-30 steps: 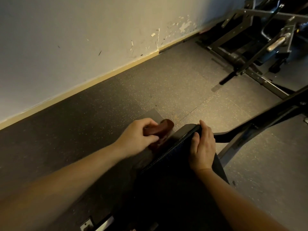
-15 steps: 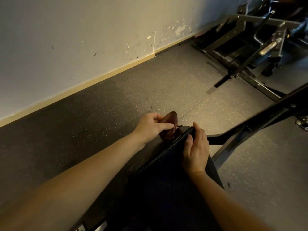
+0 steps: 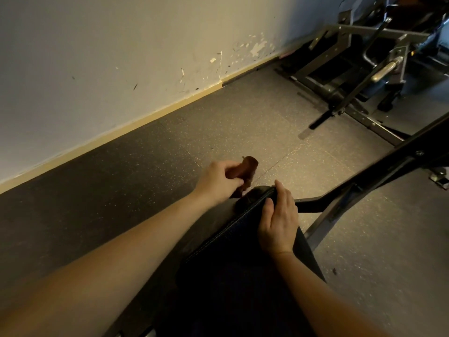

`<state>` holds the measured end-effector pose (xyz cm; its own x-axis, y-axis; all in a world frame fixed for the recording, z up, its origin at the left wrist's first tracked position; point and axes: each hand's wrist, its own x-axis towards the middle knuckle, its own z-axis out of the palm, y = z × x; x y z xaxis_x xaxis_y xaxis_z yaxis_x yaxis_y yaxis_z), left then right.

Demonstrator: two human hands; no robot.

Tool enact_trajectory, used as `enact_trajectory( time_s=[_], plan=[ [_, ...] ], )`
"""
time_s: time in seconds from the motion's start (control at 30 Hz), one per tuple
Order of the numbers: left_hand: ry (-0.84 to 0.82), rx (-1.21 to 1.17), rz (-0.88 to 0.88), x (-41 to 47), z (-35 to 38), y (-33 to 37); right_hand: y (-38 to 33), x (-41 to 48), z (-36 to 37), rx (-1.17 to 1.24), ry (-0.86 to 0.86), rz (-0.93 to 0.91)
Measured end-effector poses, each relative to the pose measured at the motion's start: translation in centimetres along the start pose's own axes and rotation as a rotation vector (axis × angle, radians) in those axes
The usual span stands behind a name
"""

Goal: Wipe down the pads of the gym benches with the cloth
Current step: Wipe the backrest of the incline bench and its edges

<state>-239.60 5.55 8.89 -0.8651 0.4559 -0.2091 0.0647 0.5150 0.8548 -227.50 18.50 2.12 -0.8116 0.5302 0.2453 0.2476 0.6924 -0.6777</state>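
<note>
Nearest, reaching both forearms up from the bottom of the frame along the dark bench pad (image 3: 230, 276), with its stitched seam on the left edge. Laying the right hand (image 3: 279, 222) flat on the pad's far end at centre frame, fingers straight and together, tips just over the end, probably bracing the pad against the wiping. Clutching the bunched reddish-brown cloth (image 3: 246, 167) in the left hand (image 3: 218, 183), fingers curled round it, just left of and beyond that far corner. Seemingly working the pad's side edge there, though not showing clearly whether touching it. Looking beyond to the black bench frame (image 3: 388, 161) slanting toward the right edge, the speckled rubber floor (image 3: 243, 117), the scuffed wall (image 3: 97, 57) at upper left, and a weight machine (image 3: 386, 69) in the upper right.
</note>
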Motion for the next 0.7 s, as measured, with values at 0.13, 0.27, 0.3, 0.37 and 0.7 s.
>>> enact_trajectory(
  time_s=[0.13, 0.27, 0.3, 0.37, 0.7],
  plan=[
    [-0.114, 0.036, 0.102, -1.9, 0.5, -0.7, 0.1, 0.1, 0.0, 0.013, -0.013, 0.003],
    [-0.153, 0.006, 0.125, -2.1, -1.8, -0.6, 0.1, 0.2, -0.1, 0.004, -0.032, -0.003],
    [-0.098, -0.007, 0.112, -1.7, -1.6, -0.3, 0.0, 0.1, -0.1, 0.005, -0.027, -0.003],
    [-0.044, -0.05, 0.074, -1.3, -0.1, 0.3, -0.1, 0.1, -0.1, 0.013, -0.013, -0.004],
    [-0.12, -0.301, 0.096, -1.9, -1.4, -1.5, 0.0, 0.1, -0.1, 0.008, -0.018, -0.01]
  ],
)
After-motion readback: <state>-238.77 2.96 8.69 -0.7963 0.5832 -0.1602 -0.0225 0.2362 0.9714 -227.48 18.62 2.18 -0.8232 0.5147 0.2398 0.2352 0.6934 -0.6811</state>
